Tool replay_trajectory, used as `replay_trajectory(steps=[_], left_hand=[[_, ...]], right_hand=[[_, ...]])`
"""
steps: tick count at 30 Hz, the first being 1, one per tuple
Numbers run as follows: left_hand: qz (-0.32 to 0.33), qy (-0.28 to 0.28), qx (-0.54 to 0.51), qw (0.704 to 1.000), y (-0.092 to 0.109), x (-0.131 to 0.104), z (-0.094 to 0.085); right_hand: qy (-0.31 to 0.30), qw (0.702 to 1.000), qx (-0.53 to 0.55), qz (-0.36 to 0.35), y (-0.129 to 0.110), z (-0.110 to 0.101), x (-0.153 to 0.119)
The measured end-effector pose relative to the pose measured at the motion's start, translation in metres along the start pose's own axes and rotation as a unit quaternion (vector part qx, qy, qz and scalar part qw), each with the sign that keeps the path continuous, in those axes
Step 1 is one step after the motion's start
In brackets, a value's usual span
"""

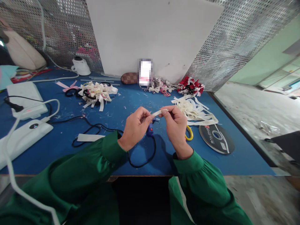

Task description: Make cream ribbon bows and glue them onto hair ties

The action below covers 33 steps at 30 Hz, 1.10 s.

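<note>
Between my hands stretches a short strip of cream ribbon (pixel 156 113). My left hand (pixel 137 126) is closed, pinching its left end with thumb and fingers. The right end sits in the closed fingertips of my right hand (pixel 174 126). Just below the ribbon, a small blue corded tool (pixel 150 129) with a red switch lies on the table; its tip shows between my hands. Yellow scissor-like handle loops (pixel 189 133) stick out beside my right wrist, the rest hidden.
A pile of cream ribbon strips (pixel 191 109) and a black spool (pixel 217 138) lie right. Cream bows (pixel 96 93) are heaped left, red-and-black bows (pixel 190 85) back right. A lit phone (pixel 145 72) leans on the white board (pixel 152 34). White power strips (pixel 25 100) and cables occupy the left.
</note>
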<state>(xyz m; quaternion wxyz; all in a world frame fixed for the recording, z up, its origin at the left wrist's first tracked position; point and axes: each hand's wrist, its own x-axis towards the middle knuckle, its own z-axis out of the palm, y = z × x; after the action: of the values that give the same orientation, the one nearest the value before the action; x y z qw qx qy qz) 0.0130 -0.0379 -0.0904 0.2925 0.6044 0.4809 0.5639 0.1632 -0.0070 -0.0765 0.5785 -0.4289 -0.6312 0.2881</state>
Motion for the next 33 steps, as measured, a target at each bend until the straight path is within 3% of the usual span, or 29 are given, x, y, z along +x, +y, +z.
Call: replay_trajectory(steps=[9, 14, 22, 33], left_hand=[[-0.042, 0.016, -0.056, 0.997, -0.004, 0.002, 0.001], [-0.047, 0.018, -0.007, 0.999, -0.006, 0.003, 0.001], [-0.062, 0.046, -0.064, 0.995, -0.003, 0.001, 0.002], [-0.059, 0.024, -0.061, 0.996, 0.007, -0.001, 0.003]], right_hand=[[-0.007, 0.999, 0.035, -0.002, -0.003, 0.001, 0.000], [-0.004, 0.998, 0.056, -0.013, 0.002, 0.002, 0.000], [-0.068, 0.994, 0.085, -0.010, -0.001, 0.007, -0.006], [-0.057, 0.998, 0.022, -0.017, -0.004, 0.008, -0.008]])
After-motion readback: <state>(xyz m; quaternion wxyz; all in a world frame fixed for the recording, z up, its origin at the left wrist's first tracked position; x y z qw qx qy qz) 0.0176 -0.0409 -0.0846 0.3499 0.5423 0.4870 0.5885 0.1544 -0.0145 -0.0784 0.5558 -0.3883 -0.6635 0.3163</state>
